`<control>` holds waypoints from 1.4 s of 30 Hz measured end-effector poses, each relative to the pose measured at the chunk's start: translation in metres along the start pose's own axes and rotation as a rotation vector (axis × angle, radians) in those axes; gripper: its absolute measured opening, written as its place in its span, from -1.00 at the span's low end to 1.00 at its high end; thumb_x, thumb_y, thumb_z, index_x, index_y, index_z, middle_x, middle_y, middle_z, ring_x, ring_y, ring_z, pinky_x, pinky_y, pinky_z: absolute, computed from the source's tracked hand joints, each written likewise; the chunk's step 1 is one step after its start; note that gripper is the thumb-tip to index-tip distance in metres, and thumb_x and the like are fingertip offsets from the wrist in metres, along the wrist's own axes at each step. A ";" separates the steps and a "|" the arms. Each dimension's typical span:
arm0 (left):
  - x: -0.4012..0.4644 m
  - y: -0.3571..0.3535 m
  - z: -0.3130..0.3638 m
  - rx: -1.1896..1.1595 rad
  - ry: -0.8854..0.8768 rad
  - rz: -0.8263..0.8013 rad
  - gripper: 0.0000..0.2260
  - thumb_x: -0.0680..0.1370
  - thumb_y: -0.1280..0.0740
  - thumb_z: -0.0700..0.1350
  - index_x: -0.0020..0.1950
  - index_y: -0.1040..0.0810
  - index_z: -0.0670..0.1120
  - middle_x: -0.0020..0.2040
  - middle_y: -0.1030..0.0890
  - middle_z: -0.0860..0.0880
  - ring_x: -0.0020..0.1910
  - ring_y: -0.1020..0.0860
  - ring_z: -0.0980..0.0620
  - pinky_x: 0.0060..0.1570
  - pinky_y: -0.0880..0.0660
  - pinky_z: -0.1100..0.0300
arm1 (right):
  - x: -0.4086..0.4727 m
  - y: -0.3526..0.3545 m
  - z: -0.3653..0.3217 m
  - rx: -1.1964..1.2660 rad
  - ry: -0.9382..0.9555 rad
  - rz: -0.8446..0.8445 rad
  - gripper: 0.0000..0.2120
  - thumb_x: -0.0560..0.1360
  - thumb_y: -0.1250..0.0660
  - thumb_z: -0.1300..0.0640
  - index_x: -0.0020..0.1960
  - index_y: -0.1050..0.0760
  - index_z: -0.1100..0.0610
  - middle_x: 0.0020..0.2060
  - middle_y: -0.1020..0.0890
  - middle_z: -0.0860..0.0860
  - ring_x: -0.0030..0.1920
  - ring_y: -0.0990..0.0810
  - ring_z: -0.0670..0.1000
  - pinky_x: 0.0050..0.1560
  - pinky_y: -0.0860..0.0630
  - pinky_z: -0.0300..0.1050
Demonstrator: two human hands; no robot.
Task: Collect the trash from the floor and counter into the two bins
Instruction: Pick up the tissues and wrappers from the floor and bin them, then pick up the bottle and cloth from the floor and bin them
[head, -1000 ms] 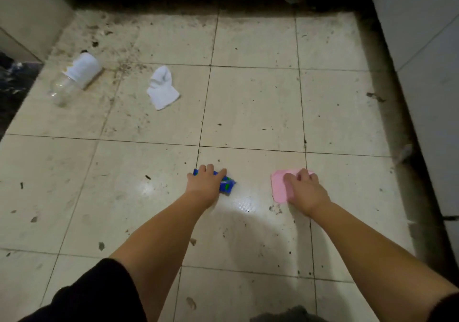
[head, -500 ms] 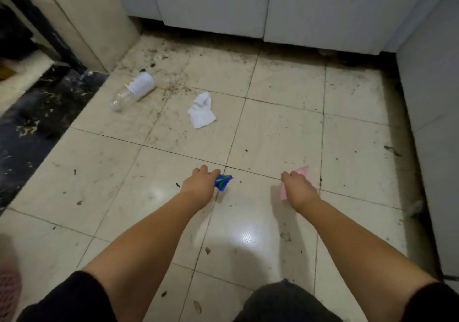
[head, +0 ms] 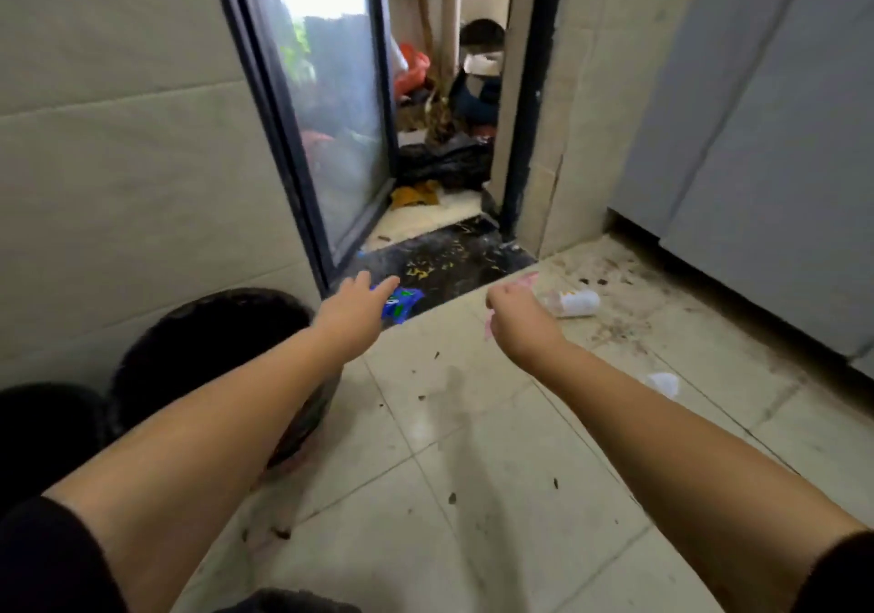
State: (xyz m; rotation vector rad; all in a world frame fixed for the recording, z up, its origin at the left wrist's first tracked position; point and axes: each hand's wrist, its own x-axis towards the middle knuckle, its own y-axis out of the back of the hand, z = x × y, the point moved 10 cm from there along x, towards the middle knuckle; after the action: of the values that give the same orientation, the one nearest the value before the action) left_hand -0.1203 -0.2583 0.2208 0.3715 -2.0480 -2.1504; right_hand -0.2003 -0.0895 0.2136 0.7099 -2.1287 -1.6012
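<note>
While no print reads clearly on it, I see my left hand (head: pixel 352 312) pinching the blue wrapper (head: pixel 401 305), my right hand (head: pixel 513 317) clenching the pink paper (head: pixel 528 278), black bins (head: pixel 208 343) lower left.

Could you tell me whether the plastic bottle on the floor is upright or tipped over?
Tipped over: the plastic bottle lies on its side on the floor tiles.

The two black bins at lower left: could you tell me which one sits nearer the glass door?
The larger-looking bin, partly hidden under the left forearm; the other bin sits at the frame's left edge, farther from the glass door.
</note>
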 end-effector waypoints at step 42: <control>0.161 0.013 0.160 0.081 -0.654 -0.108 -0.46 0.56 -0.25 0.07 0.48 -0.20 -0.07 0.39 -0.36 -0.17 0.38 -0.35 -0.20 0.26 -0.39 -0.12 | -0.019 0.095 0.155 -0.436 -0.646 -0.040 -0.65 0.55 -0.14 0.22 0.33 -0.35 0.11 0.24 -0.45 0.15 0.23 -0.44 0.18 0.15 -0.42 0.06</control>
State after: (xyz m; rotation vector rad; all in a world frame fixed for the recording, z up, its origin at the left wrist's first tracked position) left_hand -0.3196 -0.1501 0.2278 -0.2655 -2.4811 -2.4926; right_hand -0.2902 0.0622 0.2616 0.0901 -2.0197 -2.4547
